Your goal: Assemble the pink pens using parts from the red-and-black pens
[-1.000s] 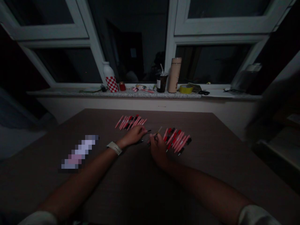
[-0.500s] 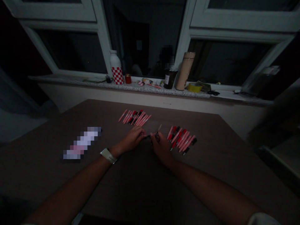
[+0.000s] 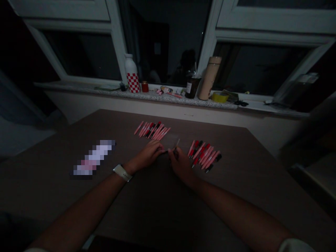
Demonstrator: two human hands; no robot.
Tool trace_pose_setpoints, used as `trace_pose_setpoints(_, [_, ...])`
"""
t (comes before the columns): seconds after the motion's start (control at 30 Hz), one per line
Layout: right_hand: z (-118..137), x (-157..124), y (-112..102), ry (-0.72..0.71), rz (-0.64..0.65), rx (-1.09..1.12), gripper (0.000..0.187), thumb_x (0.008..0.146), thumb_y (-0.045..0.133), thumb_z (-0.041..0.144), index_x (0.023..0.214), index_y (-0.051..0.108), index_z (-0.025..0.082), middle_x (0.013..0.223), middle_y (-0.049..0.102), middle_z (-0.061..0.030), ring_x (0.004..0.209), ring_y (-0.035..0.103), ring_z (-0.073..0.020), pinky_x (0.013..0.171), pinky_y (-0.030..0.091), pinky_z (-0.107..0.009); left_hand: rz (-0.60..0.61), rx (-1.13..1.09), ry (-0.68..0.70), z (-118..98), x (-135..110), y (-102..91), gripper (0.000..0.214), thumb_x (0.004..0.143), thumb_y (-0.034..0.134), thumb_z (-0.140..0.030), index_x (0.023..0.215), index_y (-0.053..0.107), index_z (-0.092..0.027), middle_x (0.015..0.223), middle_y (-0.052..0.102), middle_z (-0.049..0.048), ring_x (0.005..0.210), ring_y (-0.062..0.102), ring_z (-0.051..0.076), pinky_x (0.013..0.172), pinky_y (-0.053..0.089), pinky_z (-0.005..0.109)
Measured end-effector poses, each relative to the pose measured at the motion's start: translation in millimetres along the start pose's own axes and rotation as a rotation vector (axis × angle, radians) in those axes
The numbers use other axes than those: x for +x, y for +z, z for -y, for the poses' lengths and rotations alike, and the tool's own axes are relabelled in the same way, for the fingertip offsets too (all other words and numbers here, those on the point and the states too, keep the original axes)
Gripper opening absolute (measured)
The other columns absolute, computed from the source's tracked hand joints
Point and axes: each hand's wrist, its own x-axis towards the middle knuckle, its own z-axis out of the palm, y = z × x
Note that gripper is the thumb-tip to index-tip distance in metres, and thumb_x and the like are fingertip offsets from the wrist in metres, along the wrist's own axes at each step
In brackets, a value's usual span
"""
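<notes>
Over the middle of the brown table, my left hand (image 3: 150,154) pinches the end of a thin dark pen part (image 3: 165,152). Close beside it, my right hand (image 3: 181,164) has its fingers closed at the other end of that part. A thin pale tube (image 3: 178,142), like a pen refill, sticks up from my right fingers; the dimness hides its lower end. Beyond my left hand lies a row of pink pens (image 3: 152,130) with red and black pieces among them. A second group of pink pens (image 3: 206,154), with red and black caps, lies right of my right hand.
On the table (image 3: 236,196), a blurred-out pale object (image 3: 94,157) lies to the left. The windowsill behind carries a red-checked white bottle (image 3: 132,78), a small red jar (image 3: 145,86), a dark drink cup (image 3: 192,87), a beige flask (image 3: 210,78) and yellow tape (image 3: 219,97).
The camera view has shifted slightly. Both hands keep nearly the same pose, with the dark part still between them and the pale tube still upright. The pens lie as before.
</notes>
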Motion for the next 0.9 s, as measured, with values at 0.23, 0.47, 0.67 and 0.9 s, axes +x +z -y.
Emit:
trace_pose_setpoints(0.23, [-0.9,-0.1,0.4,-0.015,0.012,-0.031,0.030,0.096,0.045,0.049,0.083,0.053,0.022,0.071,0.060,0.0012,0.066,0.058,-0.0172,0.062,0.038,-0.027,0.010,0.037,0.024,-1.2,3.4,-6.0,0.021,0.099,0.046,-0.033,0.093,0.059,-0.018,0.097,0.060,0.0078,0.097,0.054,0.022,0.086,0.045,0.034])
trace_pose_setpoints(0.47, [-1.7,-0.2,0.9,-0.019,0.015,-0.016,0.029,0.096,0.045,0.045,0.079,0.054,0.022,0.071,0.061,0.0009,0.066,0.058,-0.0170,0.062,0.038,-0.027,0.032,0.050,0.049,-1.6,5.1,-7.8,0.020,0.098,0.047,-0.032,0.094,0.060,-0.019,0.098,0.061,0.0076,0.098,0.055,0.022,0.088,0.045,0.035])
trace_pose_setpoints(0.67, [-2.9,1.9,1.6,0.023,-0.023,0.049,0.027,0.095,0.047,0.041,0.078,0.055,0.021,0.071,0.062,0.0007,0.064,0.058,-0.0158,0.060,0.039,-0.026,-0.126,0.084,-0.090,10.7,7.5,-3.4,0.028,0.100,0.042,-0.036,0.099,0.063,-0.017,0.101,0.065,0.0091,0.101,0.057,0.024,0.090,0.045,0.037])
trace_pose_setpoints(0.9, [0.0,1.9,1.4,0.071,-0.028,0.086,0.030,0.094,0.047,0.043,0.076,0.054,0.021,0.067,0.060,0.0017,0.060,0.056,-0.0150,0.057,0.038,-0.026,-0.111,0.212,-0.224,29.3,18.0,-2.9,0.026,0.094,0.049,-0.035,0.094,0.067,-0.016,0.096,0.069,0.0108,0.094,0.060,0.026,0.085,0.045,0.039])
